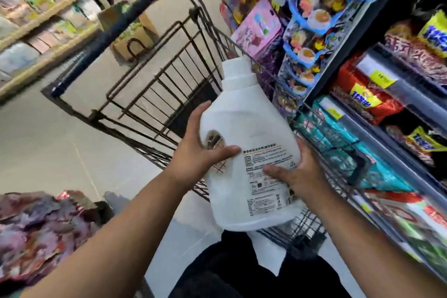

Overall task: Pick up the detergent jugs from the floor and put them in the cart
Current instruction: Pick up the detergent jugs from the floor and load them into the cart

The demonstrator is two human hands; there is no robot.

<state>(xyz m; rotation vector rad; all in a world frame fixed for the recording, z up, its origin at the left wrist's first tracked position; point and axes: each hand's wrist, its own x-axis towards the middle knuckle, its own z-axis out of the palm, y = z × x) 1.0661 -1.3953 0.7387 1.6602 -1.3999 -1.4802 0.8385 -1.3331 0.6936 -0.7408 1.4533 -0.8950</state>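
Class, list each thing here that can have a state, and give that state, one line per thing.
detergent jug, capped, tilted, held off the floor in both hands.
left hand, grips the jug by its handle side.
right hand, grips the jug's lower side.
cart, upright in the aisle, jug not yet inside.

arms extended; left hand (196,150) and right hand (300,172) clasp the jug (242,113), fingers seemingly curled.

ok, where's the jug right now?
Head view, centre-right: the jug is held up between the left hand and right hand, at the cart's near right corner, with shelves to its right.
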